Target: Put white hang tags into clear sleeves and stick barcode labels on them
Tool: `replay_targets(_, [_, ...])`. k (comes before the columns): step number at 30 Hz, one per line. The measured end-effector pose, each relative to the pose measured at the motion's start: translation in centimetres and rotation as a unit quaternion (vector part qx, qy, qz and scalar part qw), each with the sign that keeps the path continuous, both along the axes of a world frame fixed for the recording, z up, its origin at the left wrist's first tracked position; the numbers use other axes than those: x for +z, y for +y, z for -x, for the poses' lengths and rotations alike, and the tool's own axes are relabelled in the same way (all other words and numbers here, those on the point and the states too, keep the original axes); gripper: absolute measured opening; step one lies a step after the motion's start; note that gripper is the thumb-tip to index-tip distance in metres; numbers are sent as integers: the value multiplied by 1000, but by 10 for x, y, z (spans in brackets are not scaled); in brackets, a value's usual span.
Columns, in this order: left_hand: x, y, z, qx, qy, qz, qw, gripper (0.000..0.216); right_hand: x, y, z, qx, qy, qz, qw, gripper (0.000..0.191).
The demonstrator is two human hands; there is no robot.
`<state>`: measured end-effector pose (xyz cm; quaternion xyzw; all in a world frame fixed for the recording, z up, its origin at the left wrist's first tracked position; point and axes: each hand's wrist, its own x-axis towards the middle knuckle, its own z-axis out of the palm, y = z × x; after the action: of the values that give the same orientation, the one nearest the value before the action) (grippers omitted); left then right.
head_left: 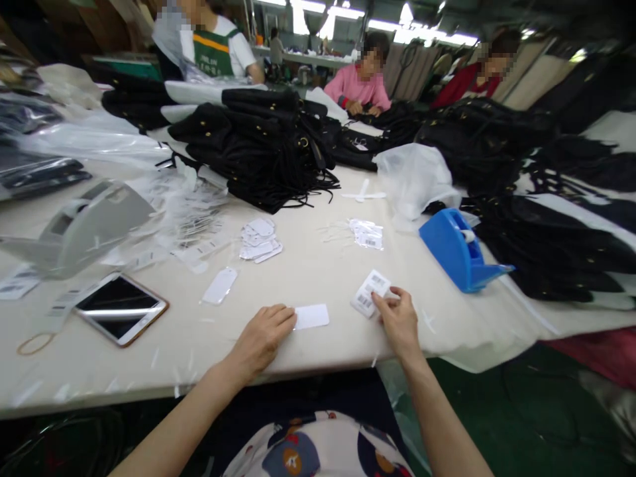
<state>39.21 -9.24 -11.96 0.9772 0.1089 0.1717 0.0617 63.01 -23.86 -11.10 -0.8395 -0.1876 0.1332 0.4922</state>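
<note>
My left hand [265, 334] rests near the table's front edge, fingers together over the left end of a blank white hang tag [313, 317]. Between thumb and fingers, my right hand [399, 321] pinches the right side of a small sheet of barcode labels [370, 291]. Another white hang tag [219, 286] lies by itself to the left. Behind it is a loose pile of white tags [260, 240]. Several barcode tags with thin strings [366, 234] lie further back, beyond the label sheet.
A blue tape dispenser [454, 252] stands at right, a grey one [89, 222] at left. A smartphone [122, 308] lies front left near a rubber band [36, 344]. Black fringed goods [258, 146] and a crumpled plastic bag [415, 175] lie behind. Several people are across the table.
</note>
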Motion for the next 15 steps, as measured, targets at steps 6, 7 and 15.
replay_targets(6, [6,2,-10,27,-50,32,998,41,6,18,2,42,142,-201,968,48])
replay_targets(7, [10,0,-15,39,-81,47,995,38,11,19,6,55,144,-215,965,46])
replay_targets(15, [62,-46,-80,141,-168,674,705,30,38,6,46,181,143,-237,944,43])
